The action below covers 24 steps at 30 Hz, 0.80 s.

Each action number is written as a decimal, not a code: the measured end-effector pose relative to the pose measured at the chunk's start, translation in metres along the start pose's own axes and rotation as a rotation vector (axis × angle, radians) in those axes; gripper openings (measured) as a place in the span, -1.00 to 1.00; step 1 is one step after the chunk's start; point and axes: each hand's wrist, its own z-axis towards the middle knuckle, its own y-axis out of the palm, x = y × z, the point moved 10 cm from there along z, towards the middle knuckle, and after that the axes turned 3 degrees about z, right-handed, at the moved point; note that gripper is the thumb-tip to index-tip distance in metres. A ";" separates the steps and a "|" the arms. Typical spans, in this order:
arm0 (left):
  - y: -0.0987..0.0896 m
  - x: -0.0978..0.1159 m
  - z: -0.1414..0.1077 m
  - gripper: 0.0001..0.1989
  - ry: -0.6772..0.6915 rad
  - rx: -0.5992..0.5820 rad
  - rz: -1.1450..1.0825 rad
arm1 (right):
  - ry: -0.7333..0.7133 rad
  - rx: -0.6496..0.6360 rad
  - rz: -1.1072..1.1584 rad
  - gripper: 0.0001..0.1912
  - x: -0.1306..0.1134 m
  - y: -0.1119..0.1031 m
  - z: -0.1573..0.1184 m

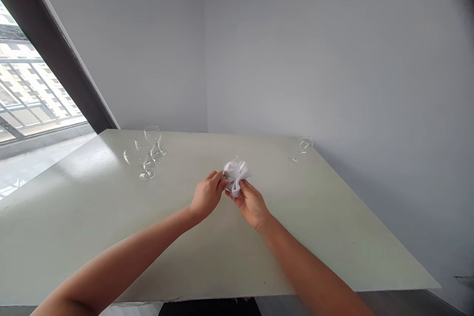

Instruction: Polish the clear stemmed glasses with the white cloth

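Both hands meet above the middle of the table. My left hand [208, 195] is closed, its thumb and fingers pinching a clear stemmed glass [224, 176] of which only a small shiny part and a bit of rim show. A white cloth [236, 173] is bunched around and inside the glass, hiding most of it. My right hand [253, 203] grips the cloth from the right, thumb on top and fingers below. Where the cloth ends and the glass begins is hard to make out.
Three clear stemmed glasses [147, 174] stand upright in a group at the back left. Another stemmed glass [303, 145] stands near the right back edge. The pale table [185, 256] meets grey walls [314, 59]; a window [33, 84] is on the left.
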 end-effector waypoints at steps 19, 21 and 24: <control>0.050 -0.004 -0.012 -0.47 -0.458 -0.442 -1.201 | 0.199 0.010 0.086 -0.76 0.021 -0.015 0.004; 0.051 0.001 -0.012 -0.46 -0.457 -0.476 -1.359 | 0.242 -0.041 0.103 -0.75 0.029 -0.009 0.002; 0.050 0.000 -0.010 -0.55 -0.428 -0.437 -1.443 | 0.249 -0.074 0.057 -0.73 0.032 -0.005 0.002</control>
